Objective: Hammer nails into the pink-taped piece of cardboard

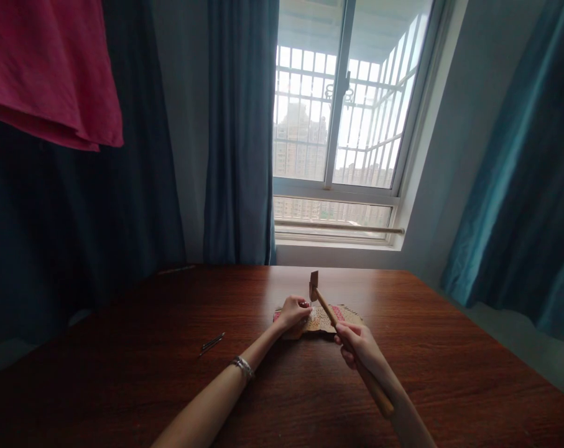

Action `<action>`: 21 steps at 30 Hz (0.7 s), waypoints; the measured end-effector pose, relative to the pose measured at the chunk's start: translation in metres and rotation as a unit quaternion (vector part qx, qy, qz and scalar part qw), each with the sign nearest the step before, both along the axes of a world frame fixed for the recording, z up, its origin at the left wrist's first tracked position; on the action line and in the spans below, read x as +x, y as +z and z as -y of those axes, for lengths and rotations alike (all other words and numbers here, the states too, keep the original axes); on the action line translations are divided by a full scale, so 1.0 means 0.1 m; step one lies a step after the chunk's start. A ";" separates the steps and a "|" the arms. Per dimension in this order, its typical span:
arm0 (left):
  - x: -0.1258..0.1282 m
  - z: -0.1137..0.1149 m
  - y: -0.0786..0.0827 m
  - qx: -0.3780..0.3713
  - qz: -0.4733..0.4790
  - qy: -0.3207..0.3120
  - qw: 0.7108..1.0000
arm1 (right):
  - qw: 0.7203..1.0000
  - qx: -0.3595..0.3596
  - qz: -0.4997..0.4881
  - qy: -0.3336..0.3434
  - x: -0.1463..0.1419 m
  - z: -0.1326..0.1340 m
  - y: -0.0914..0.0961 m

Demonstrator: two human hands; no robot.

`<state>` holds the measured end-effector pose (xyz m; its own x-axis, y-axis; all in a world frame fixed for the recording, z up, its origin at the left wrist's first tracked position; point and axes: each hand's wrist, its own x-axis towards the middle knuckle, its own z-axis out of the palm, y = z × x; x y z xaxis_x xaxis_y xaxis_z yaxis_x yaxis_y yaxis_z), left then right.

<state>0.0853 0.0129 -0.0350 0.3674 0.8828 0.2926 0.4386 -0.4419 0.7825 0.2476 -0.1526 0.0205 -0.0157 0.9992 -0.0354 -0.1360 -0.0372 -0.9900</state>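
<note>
One thin nail point(310, 305) stands roughly upright, pinched by the left hand's point(295, 313) fingers over patterned cardboard point(323, 321) near the surface's point(137, 367) far edge. The hammer point(327, 307) has its head just above; its handle slants toward the near right corner, wrapped by the right hand's point(360, 346) fingers.

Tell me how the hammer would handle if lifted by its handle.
The hammer would likely feel head-heavy, since its blocky head sits at one end of a long, slim handle. That handle looks wooden, so probably stiff.
</note>
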 end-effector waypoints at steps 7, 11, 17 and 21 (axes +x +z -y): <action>0.00 0.03 0.03 -0.007 0.013 -0.006 1.000 | 1.000 -0.007 -0.014 0.005 -0.01 0.01 0.03; -0.01 0.02 0.02 -0.010 0.006 -0.004 1.000 | 1.000 -0.014 -0.020 0.001 0.00 0.03 0.06; -0.02 -0.01 0.00 -0.006 0.001 -0.008 1.000 | 0.999 -0.032 -0.025 0.001 0.02 0.03 0.10; -0.02 0.00 0.00 -0.015 0.000 -0.008 1.000 | 0.999 -0.042 -0.025 0.003 0.00 0.03 0.10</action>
<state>0.0834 0.0133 -0.0348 0.3816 0.8850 0.2667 0.4321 -0.4258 0.7950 0.2480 -0.1558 0.0306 -0.0256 0.9927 -0.1179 -0.1842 -0.1206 -0.9755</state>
